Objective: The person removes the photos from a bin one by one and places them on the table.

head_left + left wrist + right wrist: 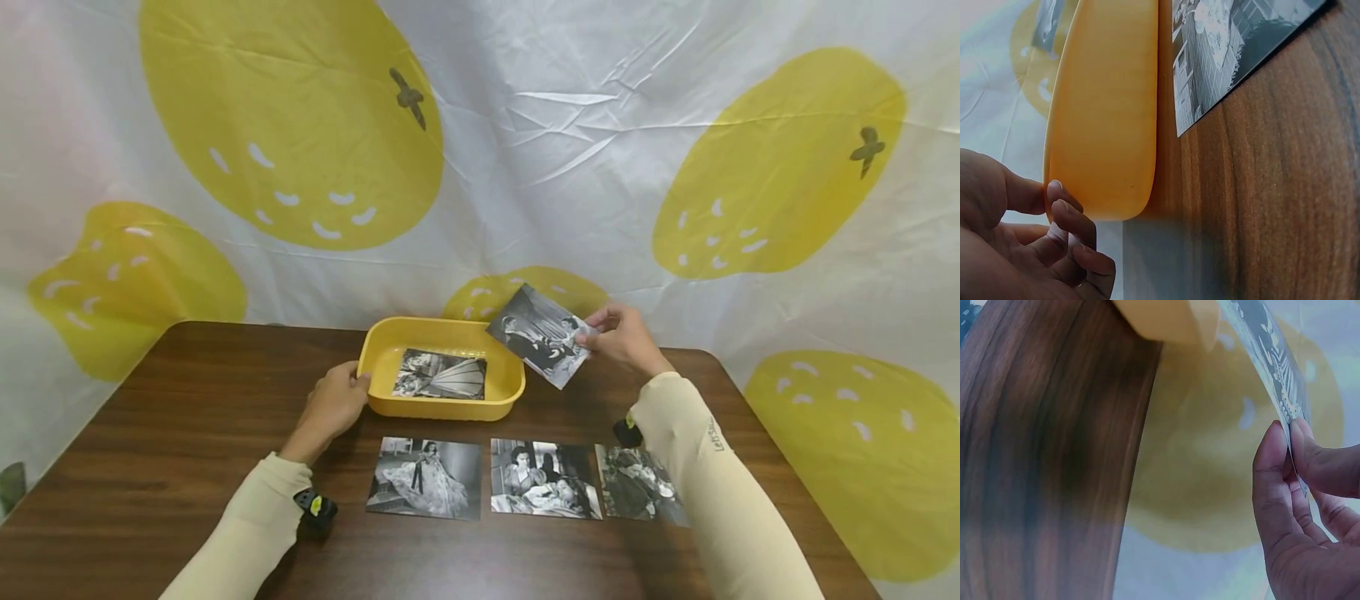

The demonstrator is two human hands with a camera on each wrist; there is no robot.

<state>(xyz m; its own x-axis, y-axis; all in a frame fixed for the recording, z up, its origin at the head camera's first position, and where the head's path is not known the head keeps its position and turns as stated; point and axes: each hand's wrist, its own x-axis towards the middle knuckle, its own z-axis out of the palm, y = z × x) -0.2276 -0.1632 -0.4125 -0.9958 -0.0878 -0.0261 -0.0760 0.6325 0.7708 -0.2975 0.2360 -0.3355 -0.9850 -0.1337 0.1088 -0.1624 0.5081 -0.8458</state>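
My right hand (pixel 621 337) pinches a black-and-white photo (pixel 540 333) by its right edge, raised beside the right end of a yellow plastic tray (pixel 442 408). In the right wrist view, thumb and fingers squeeze the photo (pixel 1275 369) from both faces. At the tray's left end, my left hand (pixel 335 400) grips the rim; in the left wrist view the thumb and fingertips (pixel 1067 215) pinch the tray's wall (pixel 1107 125). Inside the tray lies another black-and-white photo (pixel 440 375), showing a wide striped skirt.
A row of photos lies in front of the tray: a gown picture (pixel 427 479), a bedside picture (pixel 546 479) and a darker one (pixel 637 483) partly hidden by the right sleeve. The brown wooden table (pixel 187 433) ends at a white curtain (pixel 525 167) with yellow fruit prints.
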